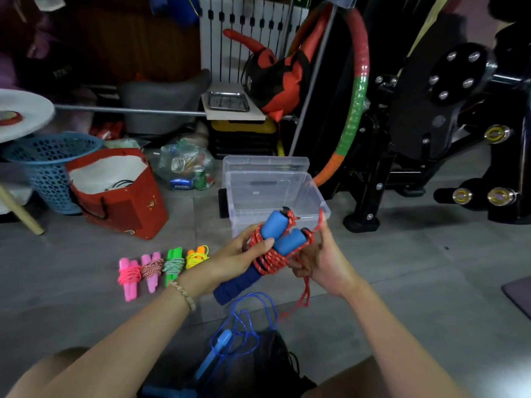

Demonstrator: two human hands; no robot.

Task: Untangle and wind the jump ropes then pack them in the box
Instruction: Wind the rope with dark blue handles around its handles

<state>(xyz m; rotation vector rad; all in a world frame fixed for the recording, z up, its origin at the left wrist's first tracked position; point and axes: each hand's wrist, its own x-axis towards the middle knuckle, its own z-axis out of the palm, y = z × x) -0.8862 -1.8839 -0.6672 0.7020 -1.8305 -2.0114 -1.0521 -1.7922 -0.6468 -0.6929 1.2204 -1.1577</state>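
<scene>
Left hand (238, 255) just in front of the clear plastic box (313, 191), fingers curled round the blue foam handles (277, 225) of the red jump rope (271, 261), thumb pressed across the wound coils. Right hand (321, 259) close beside it: fingers (323, 228) narrow, nearly upright, holding a taut strand; loose tail hangs below the palm. Four wound ropes (163, 267) in a row on the floor, left of the box. Blue jump rope (244, 320) lies loose, nearer the person than the box
</scene>
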